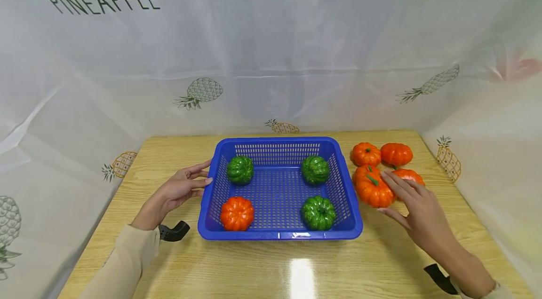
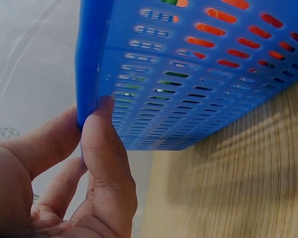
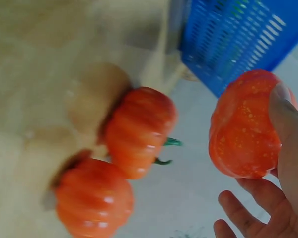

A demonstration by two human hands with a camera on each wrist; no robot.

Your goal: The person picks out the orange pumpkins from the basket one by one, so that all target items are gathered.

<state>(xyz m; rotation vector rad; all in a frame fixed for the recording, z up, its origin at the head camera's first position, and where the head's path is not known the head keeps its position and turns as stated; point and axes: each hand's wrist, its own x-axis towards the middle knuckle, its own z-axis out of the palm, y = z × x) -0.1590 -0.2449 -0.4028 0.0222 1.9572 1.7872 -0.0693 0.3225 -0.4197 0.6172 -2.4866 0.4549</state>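
Note:
My left hand [image 1: 182,191] pinches the left rim of a blue perforated plastic basket [image 1: 279,235]; the left wrist view shows thumb and finger on either side of the rim [image 2: 93,64]. With my right hand [image 1: 423,209] I grip a small orange pumpkin [image 1: 374,188] beside the basket's right side. In the right wrist view that pumpkin [image 3: 248,124] is between thumb and fingers, apart from two other orange pumpkins. Inside the basket sit an orange pumpkin [image 1: 237,213] at front left and green pumpkins at back left [image 1: 240,170], back right [image 1: 315,170] and front right [image 1: 319,213].
More orange pumpkins lie right of the basket: one at the back [image 1: 366,154], one beside it [image 1: 396,154], and one [image 1: 410,177] partly behind my right hand. The wooden table [image 1: 237,266] meets a white pineapple-print sheet [image 1: 271,54] at the back and sides.

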